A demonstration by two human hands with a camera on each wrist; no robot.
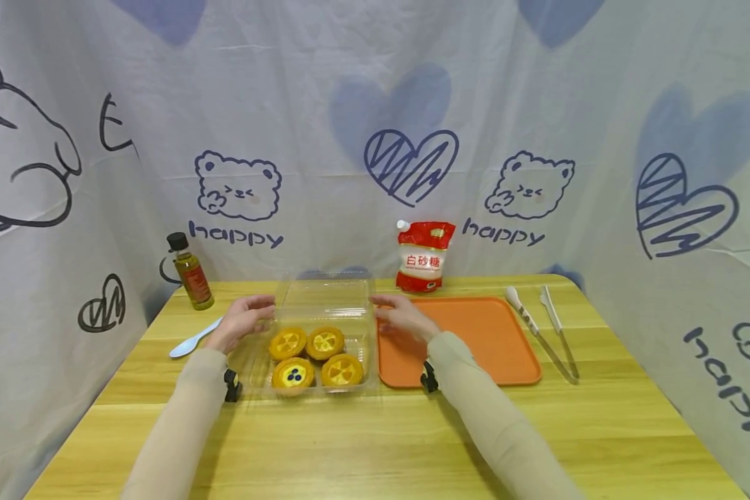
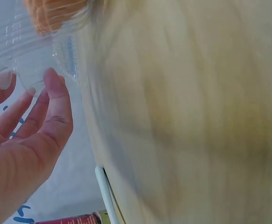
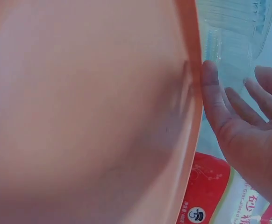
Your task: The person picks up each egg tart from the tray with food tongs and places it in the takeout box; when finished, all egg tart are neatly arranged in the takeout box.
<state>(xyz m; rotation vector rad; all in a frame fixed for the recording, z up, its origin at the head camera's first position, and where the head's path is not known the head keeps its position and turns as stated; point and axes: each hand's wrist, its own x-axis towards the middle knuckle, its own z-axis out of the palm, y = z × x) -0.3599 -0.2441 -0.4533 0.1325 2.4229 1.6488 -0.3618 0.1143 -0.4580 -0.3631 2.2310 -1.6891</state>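
A clear plastic box [image 1: 370,378] stands on the table with its hinged lid [image 1: 325,297] raised at the back. Several egg tarts [image 1: 342,371] lie inside; one [image 1: 294,375] has dark berries on top, the others yellow fruit pieces. At the lid's left side is my left hand [image 1: 244,321], fingers loosely bent, fingertips right at the plastic edge in the left wrist view. My right hand [image 1: 406,318] mirrors it at the lid's right side, over the corner of an orange tray [image 1: 469,340]. Its relaxed fingers [image 3: 213,93] reach toward the clear plastic in the right wrist view.
Behind the tray stands a red and white sugar pouch [image 1: 421,257]. Tongs [image 1: 553,337] lie to the tray's right. An oil bottle [image 1: 192,274] and a pale blue spoon [image 1: 190,344] are at the left. A patterned curtain [image 1: 325,125] hangs behind the table.
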